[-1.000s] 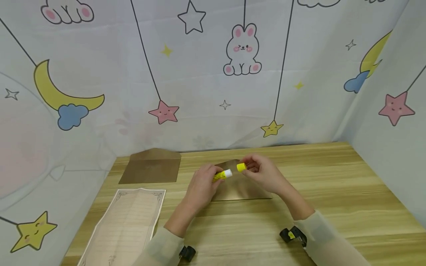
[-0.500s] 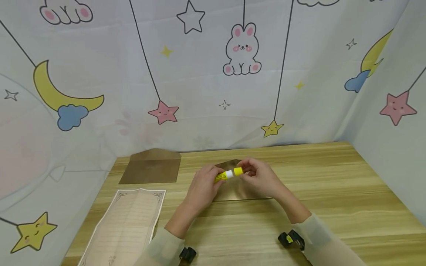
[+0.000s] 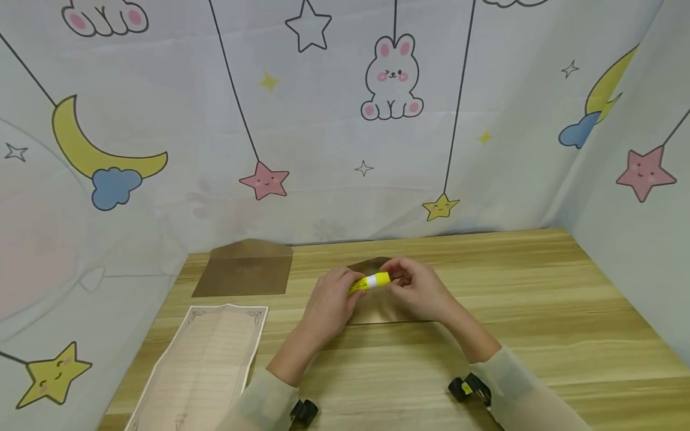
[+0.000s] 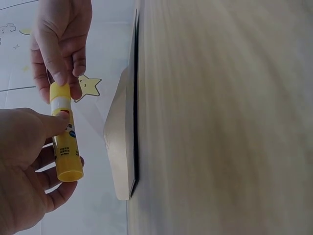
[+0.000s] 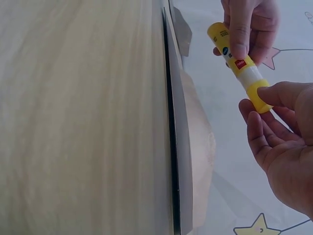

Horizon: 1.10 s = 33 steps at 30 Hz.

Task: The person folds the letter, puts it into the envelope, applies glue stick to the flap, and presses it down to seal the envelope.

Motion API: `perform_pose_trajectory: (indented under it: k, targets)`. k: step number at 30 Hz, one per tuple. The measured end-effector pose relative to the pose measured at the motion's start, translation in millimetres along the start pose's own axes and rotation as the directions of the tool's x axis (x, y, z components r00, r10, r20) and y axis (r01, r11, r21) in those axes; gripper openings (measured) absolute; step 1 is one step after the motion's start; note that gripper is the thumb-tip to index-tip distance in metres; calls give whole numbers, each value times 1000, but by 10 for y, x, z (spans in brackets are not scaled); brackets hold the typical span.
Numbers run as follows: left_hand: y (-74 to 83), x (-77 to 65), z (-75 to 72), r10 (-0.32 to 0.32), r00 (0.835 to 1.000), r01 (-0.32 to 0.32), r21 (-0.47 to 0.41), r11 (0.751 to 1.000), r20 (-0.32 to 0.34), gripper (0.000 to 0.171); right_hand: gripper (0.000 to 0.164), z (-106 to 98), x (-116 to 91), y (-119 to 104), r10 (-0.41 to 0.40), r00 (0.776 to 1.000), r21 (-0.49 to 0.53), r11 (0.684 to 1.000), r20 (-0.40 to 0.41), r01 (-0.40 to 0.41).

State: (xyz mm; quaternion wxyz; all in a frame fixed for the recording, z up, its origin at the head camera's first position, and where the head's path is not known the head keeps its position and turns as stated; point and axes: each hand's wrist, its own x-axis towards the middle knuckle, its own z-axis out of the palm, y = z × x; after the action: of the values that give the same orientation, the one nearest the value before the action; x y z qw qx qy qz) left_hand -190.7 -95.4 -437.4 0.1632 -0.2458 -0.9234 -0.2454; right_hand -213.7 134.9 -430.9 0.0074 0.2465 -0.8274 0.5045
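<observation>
My left hand [image 3: 330, 300] grips the yellow body of a glue stick [image 4: 66, 147] between thumb and fingers. Its yellow cap [image 5: 257, 95] is pinched by my right hand [image 3: 423, 290]. The cap sits over the end of the stick's white neck [image 5: 249, 76], part of which still shows. Both hands hold the stick above a brown envelope [image 3: 377, 311], whose flap stands raised in the wrist views. In the head view the hands hide parts of that envelope.
A second brown envelope [image 3: 248, 278] with its flap open lies at the back left of the wooden table [image 3: 539, 311]. In front of it is a creased sheet of lined letter paper [image 3: 205, 359]. A printed curtain [image 3: 323, 120] hangs behind the table.
My right hand has moved left with the yellow cap, which was apart from the glue stick and now sits on its white end. The left hand has barely moved.
</observation>
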Motion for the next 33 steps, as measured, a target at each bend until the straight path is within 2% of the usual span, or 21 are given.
perform_pose_trajectory:
  k: [6, 18, 23, 27, 33]
  targets:
    - [6, 0, -3, 11, 1000, -11, -5, 1000, 3, 26, 25, 1, 4, -19, 8, 1000, 7, 1000, 1, -8]
    - [33, -13, -18, 9, 1000, -9, -2, 1000, 29, 26, 24, -6, -7, 19, 53, 996, 24, 998, 76, -55]
    - [31, -18, -23, 7, 1000, -6, -9, 1000, 25, 26, 38, -5, -7, 30, 64, 995, 41, 997, 81, -68]
    - [29, -19, -31, 4, 1000, -4, -12, 1000, 16, 25, 49, -13, -9, 19, 39, 996, 49, 998, 77, -43]
    - [25, -18, -35, 7, 1000, -7, -10, 1000, 17, 25, 30, -24, -8, 6, 11, 996, 27, 1000, 90, -14]
